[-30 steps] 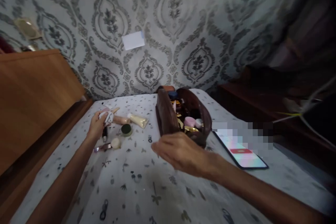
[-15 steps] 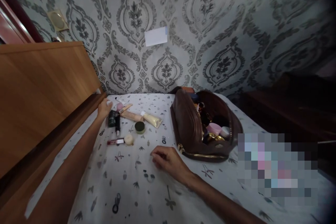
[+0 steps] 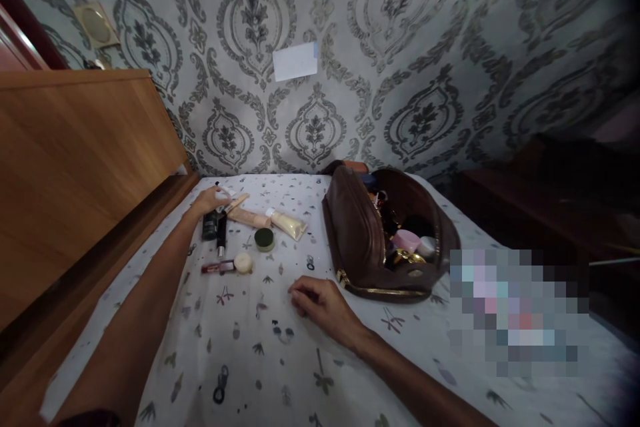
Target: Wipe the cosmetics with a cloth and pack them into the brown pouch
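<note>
At the far left of the cloth, my left hand (image 3: 211,200) is closed over small items. Its fingertips meet by a whitish, slim item (image 3: 227,191); exactly what they grip is hidden. Below that hand lie a dark green bottle (image 3: 209,227) and a black tube (image 3: 221,233). Close by are a beige tube (image 3: 245,216), a cream-coloured squeeze tube (image 3: 287,223) and a round green-lidded jar (image 3: 264,238). Nearer me lie a lip gloss (image 3: 218,267) and a small cream-topped jar (image 3: 243,263). My right hand (image 3: 320,303) rests loosely curled on the cloth, with nothing visible in it.
A brown zip bag (image 3: 353,230) stands unzipped to the right, cosmetics inside, including a pink-lidded jar (image 3: 406,240). A wooden panel (image 3: 90,167) borders the left side. Patterned wallpaper (image 3: 320,7) rises behind. A blurred-out patch (image 3: 515,313) covers something at right.
My left hand has moved right, from the cloth's edge onto the items, covering the pink one seen before. My right hand stays in place. The view has tilted slightly.
</note>
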The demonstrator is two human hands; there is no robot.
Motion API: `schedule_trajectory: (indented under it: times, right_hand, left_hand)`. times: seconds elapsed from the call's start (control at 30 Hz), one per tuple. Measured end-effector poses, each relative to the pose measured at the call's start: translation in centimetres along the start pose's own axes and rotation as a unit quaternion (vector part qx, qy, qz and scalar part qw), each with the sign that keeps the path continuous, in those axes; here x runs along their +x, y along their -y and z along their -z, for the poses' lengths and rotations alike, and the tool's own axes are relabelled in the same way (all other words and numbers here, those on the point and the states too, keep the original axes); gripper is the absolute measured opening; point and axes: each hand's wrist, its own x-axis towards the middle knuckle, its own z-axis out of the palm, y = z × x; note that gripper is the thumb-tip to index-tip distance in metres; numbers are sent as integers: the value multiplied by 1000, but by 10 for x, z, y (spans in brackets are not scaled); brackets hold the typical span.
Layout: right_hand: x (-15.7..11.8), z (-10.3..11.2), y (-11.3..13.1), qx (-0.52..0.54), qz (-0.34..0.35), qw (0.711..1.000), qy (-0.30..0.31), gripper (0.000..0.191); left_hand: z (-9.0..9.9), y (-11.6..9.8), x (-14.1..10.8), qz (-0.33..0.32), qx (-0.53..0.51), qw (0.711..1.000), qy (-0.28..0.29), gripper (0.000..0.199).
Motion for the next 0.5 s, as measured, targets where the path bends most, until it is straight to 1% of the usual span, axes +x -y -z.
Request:
schedule_trajectory:
  times: [0.1, 0.17, 0.23, 0.3, 0.37, 0.4, 0.47, 0.5]
  right_hand:
    - [-1, 1, 0, 4, 6, 1000, 6, 23]
    - [-2, 1, -1, 7, 10, 1000, 7, 24]
    - [-2, 1, -3, 9, 13, 1000, 6, 25]
    - [0, 1, -3, 32, 9, 999, 5, 26]
    - [1, 1, -1, 86, -3, 996, -10, 30]
    - [2, 1, 2, 127, -12, 992, -22, 37]
    - [4, 1, 8, 227, -37, 972, -48, 51]
    - [4, 2, 12, 279, -49, 958, -53, 55]
  left_hand:
    - [4, -7, -10, 0, -11, 999, -40, 53]
    - [11, -15, -19, -9, -25, 997, -73, 52]
    - [21, -26, -30, -27, -44, 993, -102, 52]
    - [28, -40, -47, -54, -66, 990, -115, 53]
    - [28, -58, -75, -95, -92, 986, -103, 52]
    - [24, -68, -92, -122, -111, 982, -89, 52]
    - [10, -87, -130, -196, -196, 960, -47, 53]
    - [2, -96, -149, -225, -215, 950, -21, 53]
